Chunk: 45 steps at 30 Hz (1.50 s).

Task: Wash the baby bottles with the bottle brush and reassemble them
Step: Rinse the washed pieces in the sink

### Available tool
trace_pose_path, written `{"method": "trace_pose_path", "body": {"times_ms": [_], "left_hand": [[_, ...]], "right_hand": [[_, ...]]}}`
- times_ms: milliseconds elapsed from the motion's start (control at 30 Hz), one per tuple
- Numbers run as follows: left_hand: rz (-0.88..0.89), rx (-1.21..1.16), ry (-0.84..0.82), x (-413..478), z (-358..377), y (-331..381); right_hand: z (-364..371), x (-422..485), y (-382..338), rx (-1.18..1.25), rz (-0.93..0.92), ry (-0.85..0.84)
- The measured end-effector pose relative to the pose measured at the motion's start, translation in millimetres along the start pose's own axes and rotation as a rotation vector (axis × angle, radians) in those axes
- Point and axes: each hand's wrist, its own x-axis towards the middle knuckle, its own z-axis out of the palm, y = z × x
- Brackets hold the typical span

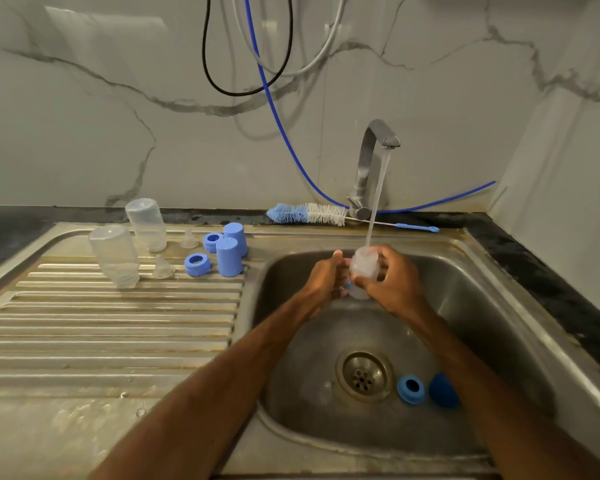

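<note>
Over the sink basin point(471, 306), both hands hold a clear baby bottle point(363, 265) upright under the running tap stream. My left hand point(323, 278) grips its left side and my right hand point(394, 282) curls round its right side. The bottle brush point(309, 213), blue and white bristled, lies on the ledge behind the sink. Two clear bottles point(115, 255) point(146, 223) stand upside down on the drainboard beside two teats point(163, 267) point(189, 239), two blue rings point(197, 264) point(212, 241) and two blue caps point(228, 256) point(236, 237). A blue ring point(411, 389) and blue cap point(443, 390) lie in the basin.
The tap point(369, 168) runs water into the basin. The drain point(363, 375) sits mid-basin with a clear teat point(321, 391) left of it. A ribbed steel drainboard point(111, 327) spreads left. Blue, black and grey hoses point(274, 109) hang on the marble wall.
</note>
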Motion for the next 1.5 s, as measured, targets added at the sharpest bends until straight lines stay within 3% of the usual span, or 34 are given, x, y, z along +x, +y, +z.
{"method": "trace_pose_path", "body": {"times_ms": [300, 400, 633, 800, 1067, 1167, 1333, 1500], "left_hand": [[0.014, -0.009, -0.027, -3.1, 1.5, 1.7], [0.040, -0.006, -0.043, -3.1, 0.0, 1.9], [0.033, -0.096, -0.164, -7.7, -1.2, 5.3], [0.002, -0.132, -0.227, -9.5, -1.9, 4.3], [-0.064, -0.141, -0.245, -6.8, -0.4, 3.9], [-0.042, -0.158, -0.217, -4.9, -0.9, 3.7], [-0.089, -0.182, -0.045, 1.1, -3.7, 1.9], [-0.051, -0.109, 0.059, 7.6, -6.0, -1.8]], "right_hand": [[0.4, -0.3, 2.3, -0.063, 0.004, 0.004], [-1.5, 1.6, 1.5, 0.013, 0.121, -0.061], [-17.7, -5.9, -13.1, 0.553, 0.600, -0.459], [-28.9, -6.4, -17.1, 0.921, 0.810, -0.382], [-34.2, 1.8, -7.1, 1.182, 0.907, -0.412], [-33.7, 3.2, -11.3, 1.104, 0.815, -0.448], [-18.9, 2.6, -4.5, 0.640, 0.588, -0.445], [-6.5, 2.6, 7.7, 0.083, 0.298, -0.286]]}}
